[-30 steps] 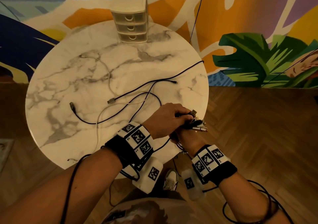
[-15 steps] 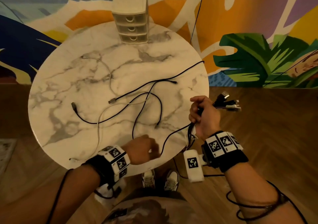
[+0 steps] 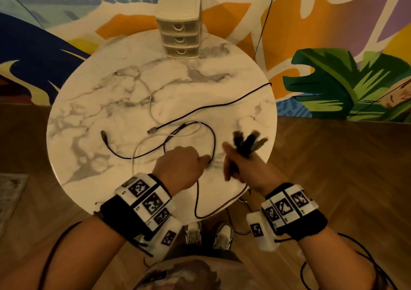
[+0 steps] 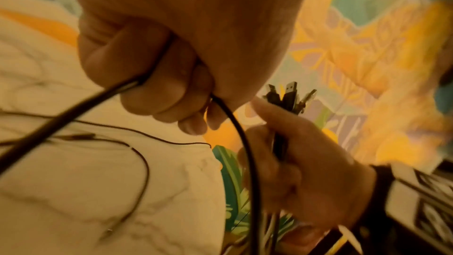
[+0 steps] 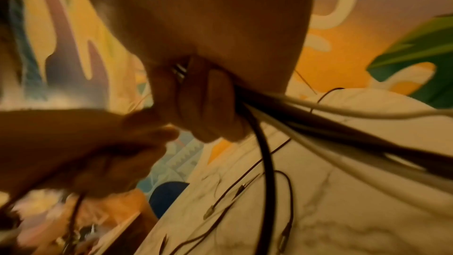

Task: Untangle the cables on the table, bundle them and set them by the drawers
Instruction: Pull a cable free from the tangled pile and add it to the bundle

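Observation:
Black and white cables lie looped on the round marble table. My right hand grips a bunch of cable ends, whose plugs fan upward above its fist. The gathered cords run out below that fist. My left hand is just left of it and grips one black cable, which droops in a loop over the near table edge. The cream three-drawer unit stands at the far edge of the table.
A painted mural wall rises behind the table. Wooden floor surrounds it, with a rug corner at the left. One black cable runs off the table's right edge. My shoes show under the near rim.
My right hand swung out to the right with the plug bunch, then came back over the table. My left hand dropped to the near edge, then rose beside the right, holding a black cable.

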